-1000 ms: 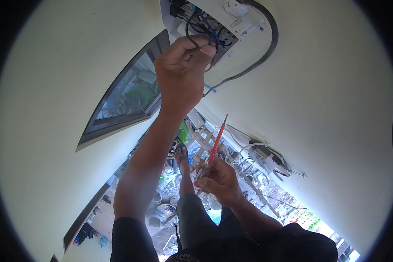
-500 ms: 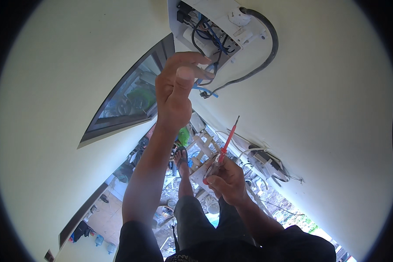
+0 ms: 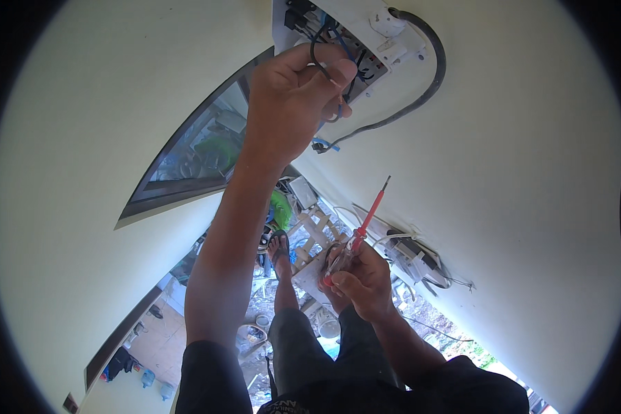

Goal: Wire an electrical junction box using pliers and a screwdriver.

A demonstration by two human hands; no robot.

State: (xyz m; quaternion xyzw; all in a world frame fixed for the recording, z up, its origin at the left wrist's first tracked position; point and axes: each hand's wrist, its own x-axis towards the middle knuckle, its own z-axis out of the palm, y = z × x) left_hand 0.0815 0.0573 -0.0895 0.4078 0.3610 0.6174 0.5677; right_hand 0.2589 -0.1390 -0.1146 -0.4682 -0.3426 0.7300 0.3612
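Note:
My left hand (image 3: 293,103) is raised to the open white electrical box (image 3: 355,17) on the wall. Its thumb and fingers pinch a thin black wire (image 3: 315,55) that loops out of the box. Blue and black wires crowd inside, and part of the box is hidden behind my fingers. Lower down, my right hand (image 3: 362,279) is closed around the clear handle of a screwdriver (image 3: 371,210), whose red shaft points up and away from me. A thick black cable (image 3: 435,76) curves from the box's side to a loose end below my left hand.
A dark-framed window (image 3: 200,145) is on the left wall. Low on the right wall hangs a device with white cables (image 3: 417,259). Under me are a wooden stand (image 3: 310,231), my sandaled foot (image 3: 279,248), a bucket (image 3: 328,324) and scattered clutter.
My left hand has moved up to the box, and its spread fingers have closed on the black wire. My right hand still holds the screwdriver, shifted slightly.

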